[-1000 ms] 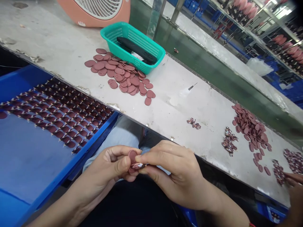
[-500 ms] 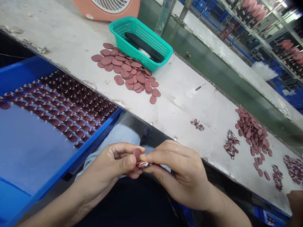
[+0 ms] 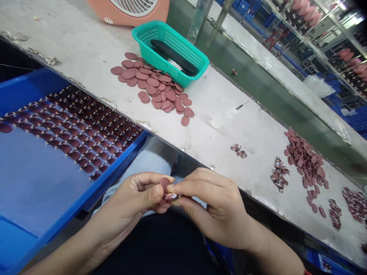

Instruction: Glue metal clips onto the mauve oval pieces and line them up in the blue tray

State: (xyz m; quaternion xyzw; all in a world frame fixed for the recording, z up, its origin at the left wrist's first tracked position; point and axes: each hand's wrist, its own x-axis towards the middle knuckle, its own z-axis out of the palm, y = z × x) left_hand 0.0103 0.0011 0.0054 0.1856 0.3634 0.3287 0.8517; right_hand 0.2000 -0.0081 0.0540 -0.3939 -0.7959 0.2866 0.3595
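Note:
Over my lap, my left hand pinches a small maroon oval disc between thumb and fingers. My right hand meets it from the right, its fingertips closed on a tiny patterned piece pressed against that disc. A pile of the same maroon discs lies on the white table beside a teal basket. A few patterned pieces lie near the table's front edge.
A blue tray at my left holds several rows of finished maroon pieces. More disc and patterned piles lie at the right. A pink fan stands at the back. A green conveyor runs behind the table.
My hands stay together on the disc, with only small finger shifts. The view has swung slightly. Another person's hand seen at the right edge a second ago has gone out of view.

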